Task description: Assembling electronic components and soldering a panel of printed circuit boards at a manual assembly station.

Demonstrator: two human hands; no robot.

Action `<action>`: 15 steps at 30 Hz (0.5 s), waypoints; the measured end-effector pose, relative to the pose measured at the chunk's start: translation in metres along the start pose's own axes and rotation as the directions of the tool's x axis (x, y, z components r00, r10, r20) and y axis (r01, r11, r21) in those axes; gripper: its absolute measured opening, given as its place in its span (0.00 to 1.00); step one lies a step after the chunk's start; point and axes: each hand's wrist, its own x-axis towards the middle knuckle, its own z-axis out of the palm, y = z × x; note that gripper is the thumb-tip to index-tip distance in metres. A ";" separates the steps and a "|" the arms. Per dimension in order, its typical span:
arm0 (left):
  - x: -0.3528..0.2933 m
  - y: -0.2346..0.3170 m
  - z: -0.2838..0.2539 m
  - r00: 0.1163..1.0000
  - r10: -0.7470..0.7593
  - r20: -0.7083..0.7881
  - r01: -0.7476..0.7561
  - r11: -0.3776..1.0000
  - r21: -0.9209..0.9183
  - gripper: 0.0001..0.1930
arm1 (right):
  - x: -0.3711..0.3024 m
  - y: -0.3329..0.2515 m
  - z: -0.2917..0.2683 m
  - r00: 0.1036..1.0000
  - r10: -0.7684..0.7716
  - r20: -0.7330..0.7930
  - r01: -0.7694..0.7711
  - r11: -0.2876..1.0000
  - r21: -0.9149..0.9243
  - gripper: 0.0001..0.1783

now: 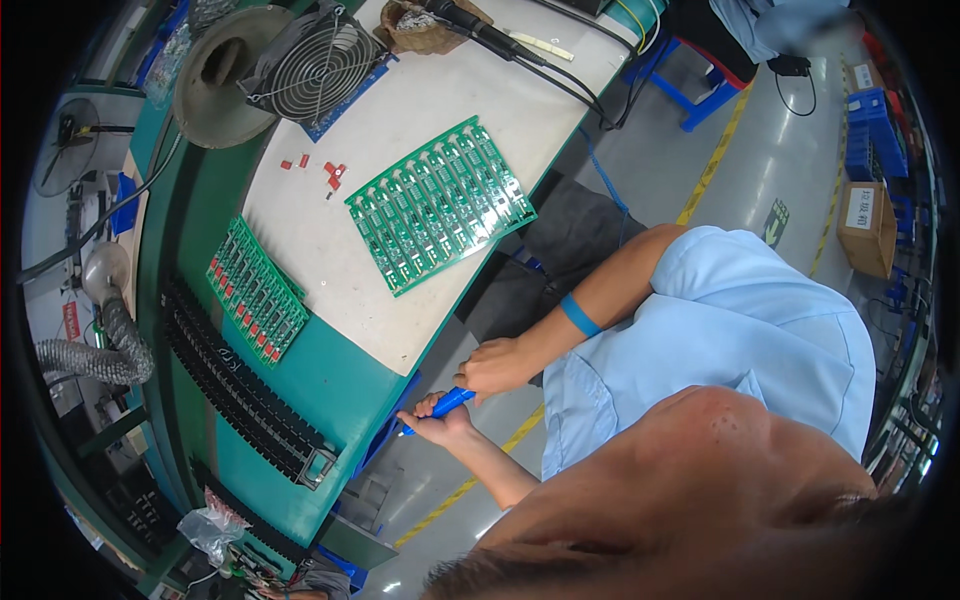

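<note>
My left hand [440,424] is closed around a blue solder sucker [453,401], a tube-shaped tool with a pale narrow tip. The tip sticks out past my left thumb, close to the green table edge. At the tool's other end my right hand [492,368] is closed, with a blue band on that wrist. Both hands are off the table, just beyond its edge. A green circuit board panel [440,205] with several long strips lies on the white work surface [370,335]. Another stack of green boards [257,290], with red parts along one side, rests partly on the green mat.
Several small red parts [335,174] lie on the white surface. A black slotted rack [240,390] stands along the table. A fan with a wire guard [315,68], a round metal hood [228,75] and black cables [560,75] occupy the far end.
</note>
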 end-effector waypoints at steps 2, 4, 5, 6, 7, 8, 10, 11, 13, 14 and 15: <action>-0.002 -0.005 0.001 0.989 -0.146 0.014 0.146 0.979 -0.139 0.23 | -0.002 0.002 0.004 0.998 -0.018 -0.065 0.012 0.996 -0.085 0.22; -0.003 -0.020 0.006 0.978 0.176 -0.112 -0.161 0.979 0.127 0.23 | -0.002 0.010 0.000 0.998 -0.046 -0.049 0.048 0.998 0.043 0.22; -0.003 -0.029 0.009 0.930 0.339 -0.140 -0.293 0.917 0.271 0.23 | -0.001 0.013 -0.003 0.997 -0.060 -0.043 0.064 0.992 0.107 0.22; -0.003 -0.033 0.009 0.858 0.494 -0.142 -0.403 0.817 0.411 0.23 | -0.001 0.014 -0.004 0.996 -0.075 -0.038 0.081 0.982 0.170 0.22; -0.003 -0.034 0.010 0.858 0.492 -0.145 -0.399 0.818 0.416 0.23 | 0.000 0.014 -0.007 0.997 -0.070 -0.040 0.076 0.982 0.173 0.22; -0.003 -0.034 0.011 0.852 0.510 -0.120 -0.413 0.795 0.445 0.23 | 0.001 0.014 -0.009 0.999 -0.044 -0.007 0.044 0.972 0.232 0.23; -0.003 -0.033 0.012 0.838 0.542 -0.068 -0.442 0.745 0.500 0.24 | 0.002 0.012 -0.015 0.998 0.000 0.062 -0.021 0.939 0.343 0.23; -0.004 -0.032 0.012 0.830 0.556 -0.039 -0.457 0.719 0.524 0.24 | 0.002 0.012 -0.017 0.995 0.018 0.098 -0.055 0.917 0.394 0.23; -0.001 -0.014 0.005 0.923 0.384 -0.023 -0.351 0.866 0.357 0.24 | 0.002 0.011 -0.012 0.999 0.009 0.048 -0.027 0.924 0.383 0.23; 0.002 0.001 -0.003 0.978 0.206 0.028 -0.207 0.962 0.179 0.24 | 0.003 0.011 -0.005 1.000 -0.004 0.003 0.003 0.929 0.369 0.24; 0.004 0.010 -0.006 0.993 0.028 0.110 -0.029 1.000 0.008 0.24 | 0.003 0.010 -0.001 0.999 -0.015 -0.042 0.029 0.935 0.354 0.24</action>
